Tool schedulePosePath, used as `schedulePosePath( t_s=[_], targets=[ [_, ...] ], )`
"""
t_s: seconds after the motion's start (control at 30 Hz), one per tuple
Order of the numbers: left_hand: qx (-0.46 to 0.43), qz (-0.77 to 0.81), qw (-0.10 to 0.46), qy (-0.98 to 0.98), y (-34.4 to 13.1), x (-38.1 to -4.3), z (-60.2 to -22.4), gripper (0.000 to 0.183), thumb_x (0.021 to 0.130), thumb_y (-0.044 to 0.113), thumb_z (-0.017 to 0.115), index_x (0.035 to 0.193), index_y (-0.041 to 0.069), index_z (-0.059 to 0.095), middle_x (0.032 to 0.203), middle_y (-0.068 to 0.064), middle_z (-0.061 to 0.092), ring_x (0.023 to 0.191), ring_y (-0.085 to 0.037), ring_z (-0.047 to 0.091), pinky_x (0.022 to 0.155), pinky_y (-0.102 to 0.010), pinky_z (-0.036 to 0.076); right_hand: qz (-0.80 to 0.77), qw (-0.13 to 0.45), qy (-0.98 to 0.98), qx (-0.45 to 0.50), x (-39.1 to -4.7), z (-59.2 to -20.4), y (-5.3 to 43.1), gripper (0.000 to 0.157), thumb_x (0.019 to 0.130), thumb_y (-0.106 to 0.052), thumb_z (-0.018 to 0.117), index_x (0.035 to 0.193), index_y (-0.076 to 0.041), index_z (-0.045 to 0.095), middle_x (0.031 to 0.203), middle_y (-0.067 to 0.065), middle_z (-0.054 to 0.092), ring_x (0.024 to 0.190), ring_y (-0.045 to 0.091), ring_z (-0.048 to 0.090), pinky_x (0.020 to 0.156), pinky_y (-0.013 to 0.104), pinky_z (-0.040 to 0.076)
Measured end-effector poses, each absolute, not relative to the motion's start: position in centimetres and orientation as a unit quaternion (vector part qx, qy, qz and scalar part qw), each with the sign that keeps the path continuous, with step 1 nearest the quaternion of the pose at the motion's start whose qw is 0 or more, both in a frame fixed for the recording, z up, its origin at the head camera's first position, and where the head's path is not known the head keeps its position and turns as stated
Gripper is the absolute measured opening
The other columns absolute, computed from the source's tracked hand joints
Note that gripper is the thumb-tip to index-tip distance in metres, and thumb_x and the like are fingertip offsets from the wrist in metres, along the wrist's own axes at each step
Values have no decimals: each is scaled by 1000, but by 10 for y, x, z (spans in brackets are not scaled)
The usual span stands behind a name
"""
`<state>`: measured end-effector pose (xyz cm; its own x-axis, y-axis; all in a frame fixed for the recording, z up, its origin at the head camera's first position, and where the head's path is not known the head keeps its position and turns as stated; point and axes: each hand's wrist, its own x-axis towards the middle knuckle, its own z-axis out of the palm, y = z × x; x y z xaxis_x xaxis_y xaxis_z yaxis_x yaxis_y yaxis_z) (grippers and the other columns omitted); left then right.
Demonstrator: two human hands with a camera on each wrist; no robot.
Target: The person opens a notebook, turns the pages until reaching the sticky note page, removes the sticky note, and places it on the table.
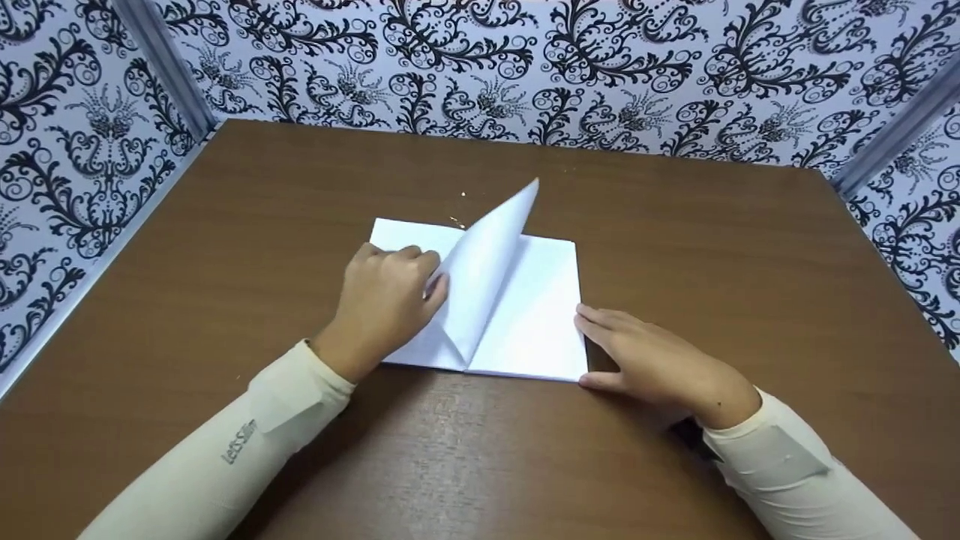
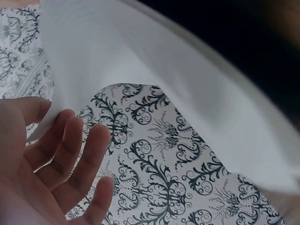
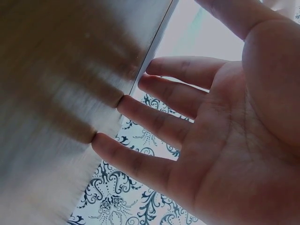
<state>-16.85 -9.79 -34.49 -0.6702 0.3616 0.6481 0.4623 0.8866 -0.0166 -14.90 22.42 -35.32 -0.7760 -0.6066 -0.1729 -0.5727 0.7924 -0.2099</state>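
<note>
An open notebook [image 1: 536,322] with blank white pages lies on the brown table. One lifted page [image 1: 487,259] stands up from the spine and curves toward the left. My left hand [image 1: 388,296], over the left half, pinches that page's edge between thumb and index finger; the left wrist view shows the page [image 2: 108,51] bent above the hand [image 2: 56,159]. Along the right edge of the notebook rests my right hand [image 1: 660,360], fingers extended and fingertips at the border. In the right wrist view its fingertips [image 3: 108,143] touch the tabletop.
The wooden table [image 1: 712,247] spreads out around the notebook. Small light specks [image 1: 457,222] lie just behind it. Patterned black-and-white walls [image 1: 480,67] border the table at the back and sides.
</note>
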Motion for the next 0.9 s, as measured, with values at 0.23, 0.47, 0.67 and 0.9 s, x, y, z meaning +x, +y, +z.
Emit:
schedulePosePath(
  t_s=[0.23,0.47,0.67,0.9],
  targets=[
    [-213,-56,325,-920,-117,-165,-348,33,89,17,64,59,12,51,56,-4,56,43,-22,47,54,-43,42,-74,118,940,-312,-149,-353,224,76,94,-40,67,152,1,37,159,19,36,146,38,36,113,57,35],
    [-202,-54,317,-925,-127,-163,-348,35,90,17,62,58,11,51,54,-6,54,41,-20,41,47,-37,30,-73,118,941,-309,-148,-352,223,77,94,-41,66,152,1,37,159,19,36,146,38,37,113,58,35],
    [-188,-59,315,-929,-135,-162,-348,36,90,16,62,57,10,51,54,-6,53,41,-23,42,46,-39,31,-70,116,939,-317,-148,-353,223,76,94,-40,67,151,2,37,159,20,36,146,39,37,113,57,35],
    [-174,-58,305,-935,-142,-161,-351,33,90,17,63,59,9,55,55,-8,56,43,-27,46,46,-42,35,-67,109,937,-324,-150,-354,224,75,94,-38,67,150,3,38,159,21,36,145,39,37,113,56,35]
  ],
)
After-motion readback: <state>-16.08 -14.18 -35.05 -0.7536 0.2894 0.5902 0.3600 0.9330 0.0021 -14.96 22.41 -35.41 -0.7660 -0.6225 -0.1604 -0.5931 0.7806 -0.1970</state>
